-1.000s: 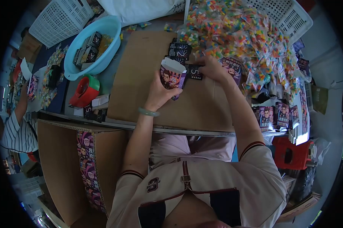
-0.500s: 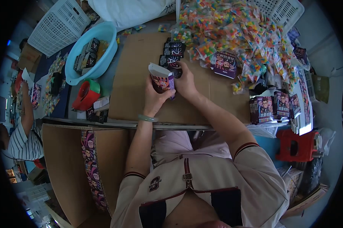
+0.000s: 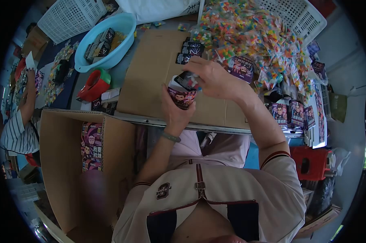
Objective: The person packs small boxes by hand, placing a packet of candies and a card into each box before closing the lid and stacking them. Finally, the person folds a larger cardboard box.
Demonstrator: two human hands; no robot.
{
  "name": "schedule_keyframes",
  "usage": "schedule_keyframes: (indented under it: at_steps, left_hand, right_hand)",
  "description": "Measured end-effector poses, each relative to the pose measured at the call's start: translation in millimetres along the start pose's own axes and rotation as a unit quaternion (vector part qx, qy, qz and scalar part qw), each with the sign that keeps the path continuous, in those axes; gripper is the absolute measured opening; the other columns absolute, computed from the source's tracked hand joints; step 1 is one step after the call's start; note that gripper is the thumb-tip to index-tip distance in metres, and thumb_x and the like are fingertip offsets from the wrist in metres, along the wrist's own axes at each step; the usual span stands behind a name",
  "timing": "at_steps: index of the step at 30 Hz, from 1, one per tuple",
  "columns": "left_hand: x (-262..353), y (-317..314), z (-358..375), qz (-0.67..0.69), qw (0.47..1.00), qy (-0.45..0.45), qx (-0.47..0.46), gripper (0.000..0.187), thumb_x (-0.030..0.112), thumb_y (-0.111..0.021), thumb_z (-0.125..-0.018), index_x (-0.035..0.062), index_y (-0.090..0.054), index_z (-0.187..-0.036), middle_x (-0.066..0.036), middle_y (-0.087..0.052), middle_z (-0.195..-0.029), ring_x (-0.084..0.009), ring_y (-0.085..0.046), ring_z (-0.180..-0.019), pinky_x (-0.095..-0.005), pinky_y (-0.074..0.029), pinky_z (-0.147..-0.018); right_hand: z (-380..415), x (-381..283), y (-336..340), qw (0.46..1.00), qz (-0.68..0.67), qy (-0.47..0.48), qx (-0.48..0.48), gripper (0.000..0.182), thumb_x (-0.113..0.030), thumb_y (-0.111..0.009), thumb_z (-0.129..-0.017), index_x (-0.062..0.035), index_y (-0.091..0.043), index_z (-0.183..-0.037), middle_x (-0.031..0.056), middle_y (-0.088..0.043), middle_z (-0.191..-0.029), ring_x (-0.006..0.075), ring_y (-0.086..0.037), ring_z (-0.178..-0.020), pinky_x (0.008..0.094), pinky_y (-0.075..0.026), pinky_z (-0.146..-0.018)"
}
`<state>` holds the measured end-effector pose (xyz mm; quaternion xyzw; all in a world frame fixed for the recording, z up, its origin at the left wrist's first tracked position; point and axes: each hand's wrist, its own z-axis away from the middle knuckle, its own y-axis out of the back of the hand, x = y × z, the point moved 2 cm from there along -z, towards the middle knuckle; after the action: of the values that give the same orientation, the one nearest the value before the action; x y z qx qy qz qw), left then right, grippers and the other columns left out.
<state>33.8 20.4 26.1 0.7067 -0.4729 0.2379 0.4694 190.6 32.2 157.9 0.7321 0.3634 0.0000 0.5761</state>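
Upright in my left hand [image 3: 177, 114] is a small printed purple carton [image 3: 183, 98], its white top flaps raised, my fingers wrapped round its sides. My right hand [image 3: 217, 79] pinches a black card pack [image 3: 187, 81] and holds it tilted at the carton's open mouth, the pack's lower end overlapping the opening. Colourful bits show beside the pack under my right fingers. Just beyond this hand, more black card packs [image 3: 192, 49] lie in a row on a flat cardboard sheet [image 3: 144, 81].
Candy packets [image 3: 247, 36] are heaped at the back right, with finished-looking purple cartons [image 3: 279, 114] near the right edge. A blue basin [image 3: 128, 38] and red tape dispenser [image 3: 93, 86] stand left. Below, a large cardboard box [image 3: 59, 162] holds purple cartons. Another person [image 3: 21, 129] is far left.
My right hand has come from the row of black packs to the carton's mouth with a pack. The view has shifted slightly, and a blurred purple shape now shows inside the large box.
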Motion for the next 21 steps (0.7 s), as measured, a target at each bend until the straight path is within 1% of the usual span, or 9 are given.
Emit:
schedule_keyframes:
  at_steps: [1,5,7,10,14,16,17,19,21]
  left_hand:
    - [1.5,-1.1,1.4,-0.006,1.000,-0.013,0.004,0.111,0.020,-0.085,-0.061,-0.0046,-0.018,-0.145,-0.029,-0.043,-0.133,-0.0430,-0.048,-0.119,-0.0472,-0.042,-0.098]
    - [0.3,0.3,5.0,0.006,1.000,0.012,0.014,0.112,0.021,-0.086,-0.060,-0.0045,-0.017,-0.145,-0.030,-0.042,-0.134,-0.0447,-0.048,-0.119,-0.0486,-0.043,-0.097]
    - [-0.9,0.7,4.9,0.014,1.000,0.014,0.017,0.112,0.021,-0.086,-0.060,-0.0046,-0.017,-0.145,-0.030,-0.042,-0.134,-0.0448,-0.048,-0.118,-0.0489,-0.043,-0.097]
    - [-0.7,-0.7,5.1,0.010,1.000,-0.007,0.019,0.111,0.020,-0.085,-0.061,-0.0050,-0.019,-0.145,-0.030,-0.043,-0.132,-0.0447,-0.049,-0.117,-0.0494,-0.044,-0.096]
    - [-5.1,-5.5,9.3,-0.009,0.998,-0.050,0.023,0.107,0.020,-0.085,-0.060,-0.0057,-0.022,-0.143,-0.029,-0.044,-0.130,-0.0449,-0.050,-0.115,-0.0498,-0.044,-0.095]
    - [-6.0,-5.1,10.9,-0.012,0.997,-0.070,0.027,0.107,0.020,-0.086,-0.060,-0.0060,-0.022,-0.143,-0.029,-0.045,-0.129,-0.0451,-0.050,-0.114,-0.0498,-0.044,-0.094]
    - [-4.9,-3.8,11.9,-0.017,0.995,-0.087,0.034,0.107,0.020,-0.086,-0.060,-0.0063,-0.023,-0.142,-0.028,-0.045,-0.128,-0.0453,-0.050,-0.113,-0.0497,-0.044,-0.093]
    - [-1.6,-0.6,12.2,-0.009,0.997,-0.066,0.041,0.108,0.020,-0.086,-0.060,-0.0057,-0.022,-0.143,-0.028,-0.046,-0.127,-0.0451,-0.051,-0.112,-0.0495,-0.045,-0.092]
    - [1.3,3.3,10.3,-0.002,0.998,-0.045,0.049,0.108,0.021,-0.086,-0.060,-0.0050,-0.022,-0.143,-0.028,-0.046,-0.126,-0.0448,-0.052,-0.111,-0.0493,-0.045,-0.091]
  right_hand:
    - [-3.5,-7.6,-2.9,0.999,0.038,0.011,-0.020,0.053,0.002,-0.064,-0.072,-0.0039,-0.051,-0.123,0.0176,-0.058,-0.102,0.0368,-0.059,-0.097,0.0433,-0.052,-0.077]
    - [-9.4,-32.9,-8.5,0.993,0.107,0.014,-0.050,0.050,0.001,-0.067,-0.069,-0.0018,-0.049,-0.116,0.0173,-0.059,-0.105,0.0380,-0.063,-0.096,0.0454,-0.053,-0.075]
    - [-7.0,-41.4,-13.0,0.984,0.111,-0.006,-0.142,0.053,-0.001,-0.068,-0.070,-0.0028,-0.047,-0.119,0.0180,-0.059,-0.104,0.0383,-0.064,-0.095,0.0465,-0.054,-0.073]
    - [-0.6,-29.5,-13.7,0.990,0.087,-0.031,-0.104,0.066,-0.001,-0.067,-0.072,-0.0064,-0.042,-0.133,0.0196,-0.057,-0.116,0.0371,-0.058,-0.108,0.0464,-0.051,-0.084]
    - [1.5,-27.0,-19.7,0.989,0.136,0.021,-0.051,0.055,-0.003,-0.068,-0.070,-0.0053,-0.047,-0.121,0.0178,-0.059,-0.107,0.0383,-0.064,-0.094,0.0441,-0.055,-0.075]
    - [0.2,-31.0,-25.3,0.991,0.073,-0.038,-0.102,0.062,0.000,-0.068,-0.071,-0.0062,-0.048,-0.129,0.0189,-0.054,-0.125,0.0361,-0.057,-0.111,0.0446,-0.049,-0.090]
    - [3.5,-29.5,-27.7,0.991,0.072,-0.038,-0.103,0.062,0.000,-0.068,-0.071,-0.0062,-0.048,-0.129,0.0189,-0.054,-0.125,0.0361,-0.057,-0.111,0.0446,-0.049,-0.090]
    - [13.4,-24.9,-27.3,0.988,0.026,0.075,0.136,0.052,0.000,-0.072,-0.070,-0.0048,-0.056,-0.120,0.0172,-0.056,-0.122,0.0349,-0.060,-0.106,0.0423,-0.051,-0.086]
    - [32.2,-16.3,-34.2,0.982,0.014,0.038,0.186,0.050,0.000,-0.073,-0.069,-0.0046,-0.058,-0.116,0.0175,-0.056,-0.121,0.0348,-0.060,-0.103,0.0412,-0.051,-0.085]
